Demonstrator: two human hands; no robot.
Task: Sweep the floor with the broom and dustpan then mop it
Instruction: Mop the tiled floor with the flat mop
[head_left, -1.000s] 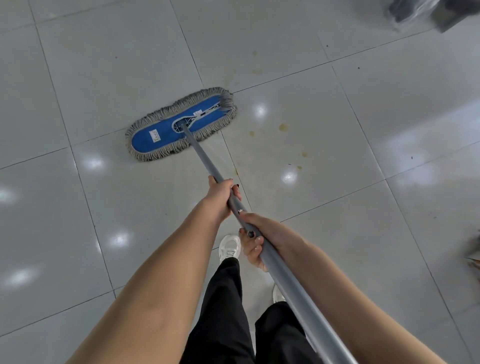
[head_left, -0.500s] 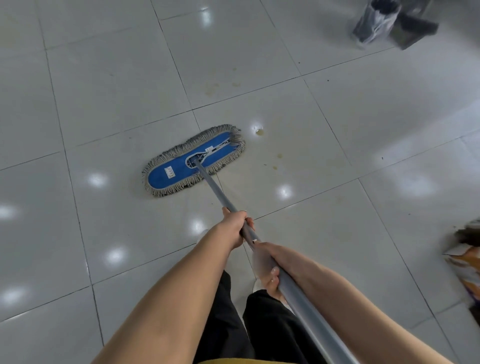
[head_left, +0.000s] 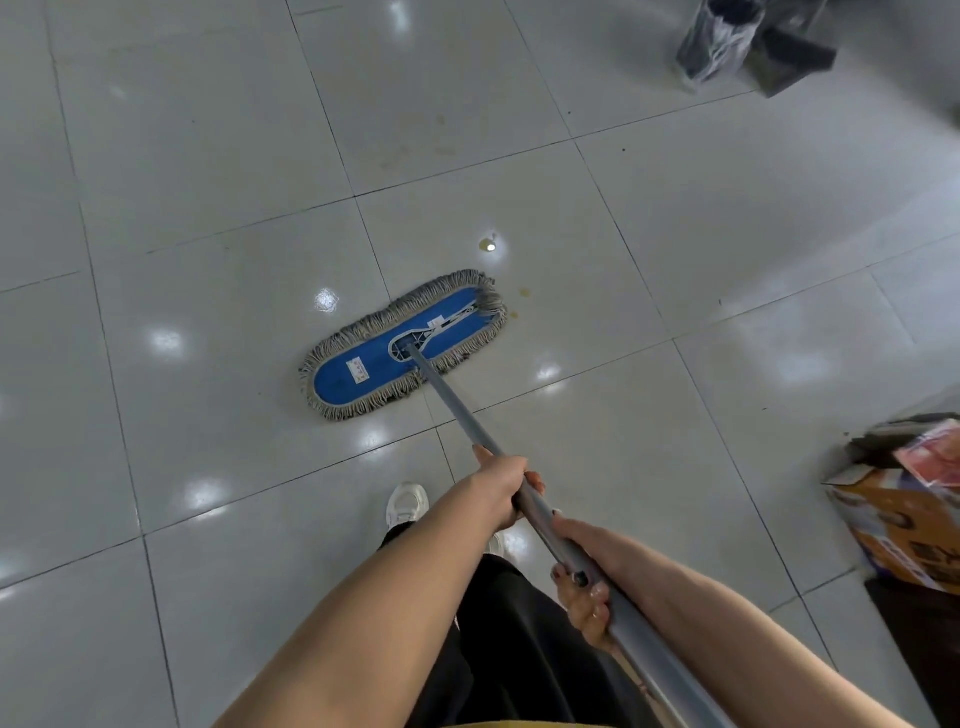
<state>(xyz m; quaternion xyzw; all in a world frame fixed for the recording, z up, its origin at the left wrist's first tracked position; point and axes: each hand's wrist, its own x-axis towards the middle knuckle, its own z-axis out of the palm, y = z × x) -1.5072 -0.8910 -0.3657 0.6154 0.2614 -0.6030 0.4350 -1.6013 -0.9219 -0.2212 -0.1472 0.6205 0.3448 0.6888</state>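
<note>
Head view. We see a flat dust mop (head_left: 402, 345) lying flat on the glossy grey tiled floor (head_left: 208, 156), roughly mid-frame. It has a blue pad top, a grey fringe all round and a small white label on the pad. The mop lies diagonally, its far end up and to the right, and spans a grout line.

A grey mop handle (head_left: 457, 405) runs from the bracket at the middle of the pad down and to the right, towards us.

The left hand (head_left: 501, 483) is wrapped round the handle, the higher grip of the two and the one nearer the mop. Its fingers are curled fully over the pole and its knuckles face up.

The right hand (head_left: 587, 577) grips the handle just below the left, close to it but apart from it. Its fingers are curled under the pole, and dark nail polish shows.

A yellowish spot (head_left: 488, 245) sits on the tile just beyond the mop's far end, with a smaller spot (head_left: 525, 292) right beside the fringe. Fainter smears lie further up on the next tile.

A white shoe (head_left: 407, 504) and black trousers (head_left: 519, 649) show below the arms.

An open cardboard box (head_left: 904, 525) stands at the right edge, with a pinkish packet sticking out of its top; it is well apart from the mop.

At top right is a bin with a plastic liner (head_left: 719, 39), and a dark object (head_left: 795, 57) just beside it is too blurred for us to name.
</note>
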